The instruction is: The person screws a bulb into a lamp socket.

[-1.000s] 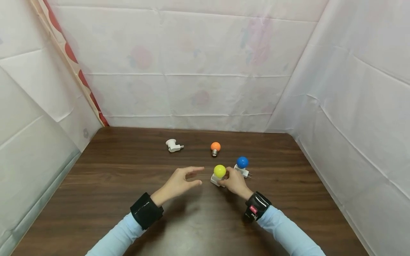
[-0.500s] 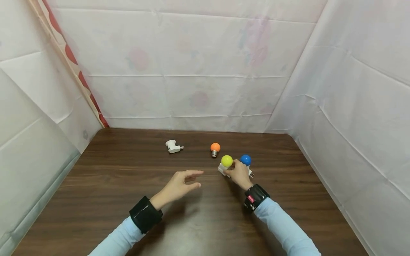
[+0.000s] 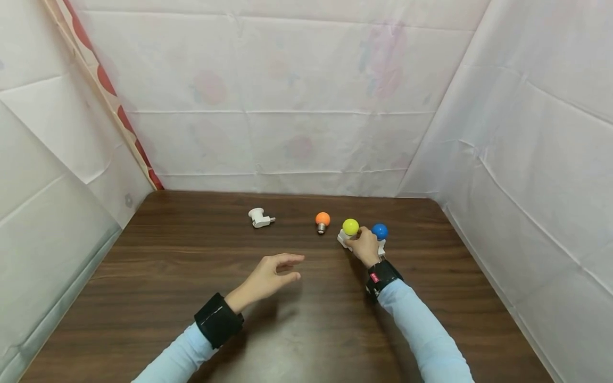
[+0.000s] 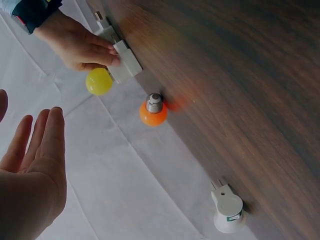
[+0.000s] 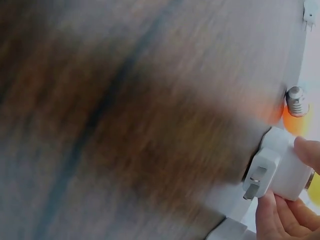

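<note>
My right hand (image 3: 365, 248) grips a white plug-in lamp holder (image 5: 292, 172) with a yellow bulb (image 3: 350, 226) fitted in it. Metal prongs stick out of the holder's plug in the right wrist view. Right beside that hand stands a blue bulb (image 3: 380, 231) in a second white holder (image 3: 381, 247), partly hidden by the hand. My left hand (image 3: 267, 276) is held over the table with its fingers extended, touching nothing. Left of the yellow bulb lies an orange bulb (image 3: 322, 219), its metal screw base toward me.
A third white lamp holder (image 3: 259, 217), with no bulb in it, lies at the back left of the brown wooden table (image 3: 191, 239). White sheets (image 3: 297, 106) hang behind the table and along both sides.
My right hand has moved the yellow bulb and its holder away from me and to the right. The blue bulb has shifted the same way. The left hand has barely moved.
</note>
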`<act>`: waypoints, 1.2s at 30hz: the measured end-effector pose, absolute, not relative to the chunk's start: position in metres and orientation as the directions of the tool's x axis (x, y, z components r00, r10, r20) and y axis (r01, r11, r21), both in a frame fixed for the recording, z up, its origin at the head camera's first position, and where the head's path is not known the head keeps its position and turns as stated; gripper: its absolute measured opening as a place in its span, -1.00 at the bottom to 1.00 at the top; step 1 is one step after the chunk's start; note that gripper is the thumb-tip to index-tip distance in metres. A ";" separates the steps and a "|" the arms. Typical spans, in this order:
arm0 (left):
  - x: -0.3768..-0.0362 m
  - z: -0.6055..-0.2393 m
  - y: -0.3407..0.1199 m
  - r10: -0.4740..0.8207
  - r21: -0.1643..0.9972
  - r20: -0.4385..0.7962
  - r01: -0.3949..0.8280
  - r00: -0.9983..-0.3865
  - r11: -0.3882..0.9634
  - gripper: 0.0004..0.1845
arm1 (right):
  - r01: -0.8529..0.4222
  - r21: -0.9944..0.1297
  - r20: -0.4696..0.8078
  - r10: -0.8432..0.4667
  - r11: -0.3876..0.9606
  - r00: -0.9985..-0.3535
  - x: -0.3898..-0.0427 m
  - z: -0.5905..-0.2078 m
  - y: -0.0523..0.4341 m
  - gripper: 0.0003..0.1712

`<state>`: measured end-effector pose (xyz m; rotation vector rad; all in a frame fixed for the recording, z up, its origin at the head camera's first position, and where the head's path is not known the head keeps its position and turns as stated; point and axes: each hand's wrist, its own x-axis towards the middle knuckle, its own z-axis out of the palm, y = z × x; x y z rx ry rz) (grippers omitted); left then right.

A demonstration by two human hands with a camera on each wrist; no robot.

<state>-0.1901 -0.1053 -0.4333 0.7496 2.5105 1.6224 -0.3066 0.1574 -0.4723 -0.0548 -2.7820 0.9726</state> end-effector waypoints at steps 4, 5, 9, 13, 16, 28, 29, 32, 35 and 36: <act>-0.192 -0.435 -0.104 0.425 0.861 0.231 0.387 -0.875 0.330 -0.62 | -0.013 -0.625 0.175 0.125 0.781 -0.977 -0.310 -0.472 0.159 -0.51; -0.193 -0.435 -0.104 0.422 0.861 0.226 0.383 -0.878 0.335 -0.63 | -0.009 -0.624 0.176 0.129 0.781 -0.976 -0.310 -0.472 0.160 -0.51; -0.194 -0.436 -0.105 0.426 0.858 0.211 0.376 -0.880 0.351 -0.63 | 0.013 -0.631 0.154 0.142 0.776 -0.978 -0.307 -0.473 0.164 -0.46; -0.198 -0.437 -0.111 0.428 0.849 0.222 0.390 -0.876 0.357 -0.63 | 0.021 -0.650 0.088 0.103 0.759 -0.991 -0.297 -0.472 0.167 -0.35; -0.206 -0.437 -0.120 0.385 0.835 0.228 0.383 -0.894 0.394 -0.65 | 0.012 -0.684 0.033 0.048 0.729 -0.998 -0.283 -0.470 0.168 -0.26; -0.288 -0.429 -0.185 0.086 0.639 0.088 0.122 -0.992 0.759 -0.57 | -0.112 -0.725 0.052 -0.109 0.680 -0.993 -0.219 -0.456 0.161 -0.53; -0.294 -0.430 -0.190 0.075 0.625 0.052 0.091 -0.996 0.776 -0.54 | -0.129 -0.734 0.066 -0.119 0.667 -0.991 -0.215 -0.455 0.160 -0.56; -0.310 -0.433 -0.199 0.037 0.592 -0.064 -0.008 -0.997 0.806 -0.46 | -0.155 -0.758 0.084 -0.141 0.633 -0.986 -0.204 -0.454 0.158 -0.62; -0.323 -0.441 -0.202 -0.017 0.586 -0.163 -0.111 -0.986 0.803 -0.42 | -0.161 -0.764 0.074 -0.163 0.625 -0.984 -0.196 -0.453 0.156 -0.64; -0.328 -0.445 -0.201 -0.034 0.590 -0.188 -0.141 -0.982 0.795 -0.44 | -0.160 -0.766 0.065 -0.172 0.623 -0.983 -0.194 -0.454 0.156 -0.64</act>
